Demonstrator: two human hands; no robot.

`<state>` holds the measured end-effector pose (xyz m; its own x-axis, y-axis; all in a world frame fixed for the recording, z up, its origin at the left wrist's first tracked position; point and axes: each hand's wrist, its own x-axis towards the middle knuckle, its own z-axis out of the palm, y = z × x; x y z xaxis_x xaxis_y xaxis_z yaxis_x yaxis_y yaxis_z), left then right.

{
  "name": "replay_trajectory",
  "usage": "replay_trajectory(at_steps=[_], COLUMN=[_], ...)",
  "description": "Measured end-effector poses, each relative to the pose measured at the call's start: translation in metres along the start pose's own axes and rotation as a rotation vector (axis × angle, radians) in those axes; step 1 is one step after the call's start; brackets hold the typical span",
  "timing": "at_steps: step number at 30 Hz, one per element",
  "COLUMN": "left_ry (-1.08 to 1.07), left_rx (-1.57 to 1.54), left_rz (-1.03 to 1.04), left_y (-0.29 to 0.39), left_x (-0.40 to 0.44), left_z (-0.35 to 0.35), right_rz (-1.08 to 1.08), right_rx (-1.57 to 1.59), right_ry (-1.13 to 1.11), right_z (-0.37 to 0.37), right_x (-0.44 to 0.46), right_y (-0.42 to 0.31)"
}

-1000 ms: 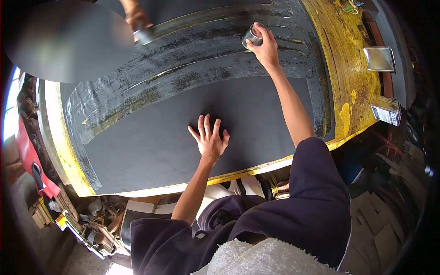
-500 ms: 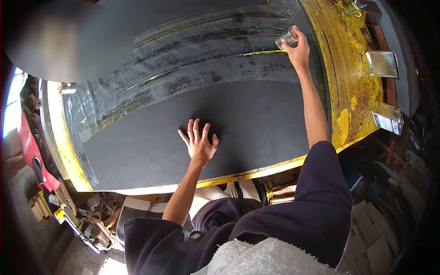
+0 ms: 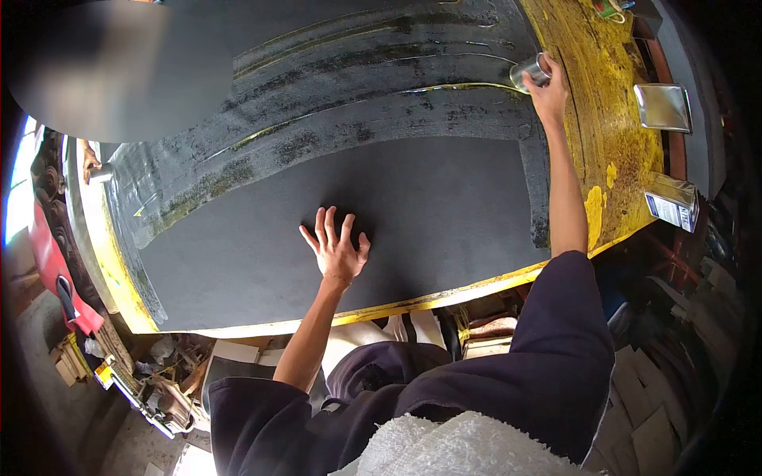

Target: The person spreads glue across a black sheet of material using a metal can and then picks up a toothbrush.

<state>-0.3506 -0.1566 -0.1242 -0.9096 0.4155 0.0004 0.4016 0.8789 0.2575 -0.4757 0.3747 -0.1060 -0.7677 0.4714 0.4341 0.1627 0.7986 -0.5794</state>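
Observation:
My right hand [image 3: 549, 99] grips a small metal can [image 3: 530, 74], tilted on its side at the right end of a large black sheet [image 3: 444, 206]. At the can's mouth, a thin shiny yellowish line of liquid [image 3: 444, 86] begins and runs left across the sheet. Dark wet-looking bands lie across the far part of the sheet. With fingers spread, my left hand [image 3: 340, 247] rests on the dry-looking near part and holds nothing.
The table's yellow-stained edge [image 3: 607, 151] runs along the right. A silver tin [image 3: 663, 108] and a labelled tin [image 3: 671, 208] stand beyond it. At the far left, another person's hand [image 3: 89, 159] holds a metal can [image 3: 101, 173]. A blurred round patch covers the upper left.
My right hand has moved right and slightly toward me with the can, lengthening the liquid line. A dark strip now shows along the sheet's right side. The other person's hand has come into view.

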Motion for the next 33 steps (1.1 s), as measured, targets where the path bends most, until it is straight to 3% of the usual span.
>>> replay_trajectory(at_steps=[5,9,13,21,24,33], left_ry=[-0.002,0.028,0.083,0.114,0.137,0.433], left_rx=[-0.002,0.015,0.001,-0.2,-0.542,-0.144], left_rz=[-0.001,0.012,0.019,0.066,0.128,-0.271], left_y=[0.001,0.002,0.003,-0.012,-0.066,-0.413], left_x=[0.0,0.0,0.003,-0.003,-0.027,-0.194], left_z=[0.0,0.001,-0.002,-0.012,-0.035,-0.12], right_rz=[0.085,0.108,-0.101,-0.176,-0.126,-0.151], right_rx=[-0.073,0.051,0.187,0.177,0.145,0.204], right_ry=[0.044,0.027,0.064,0.044,-0.006,-0.092], right_z=[0.0,0.052,0.127,0.187,0.207,0.283], right_x=[-0.023,-0.046,-0.078,-0.127,-0.142,-0.173], right_y=[-0.017,-0.11,-0.196,-0.315,-0.348,-0.462])
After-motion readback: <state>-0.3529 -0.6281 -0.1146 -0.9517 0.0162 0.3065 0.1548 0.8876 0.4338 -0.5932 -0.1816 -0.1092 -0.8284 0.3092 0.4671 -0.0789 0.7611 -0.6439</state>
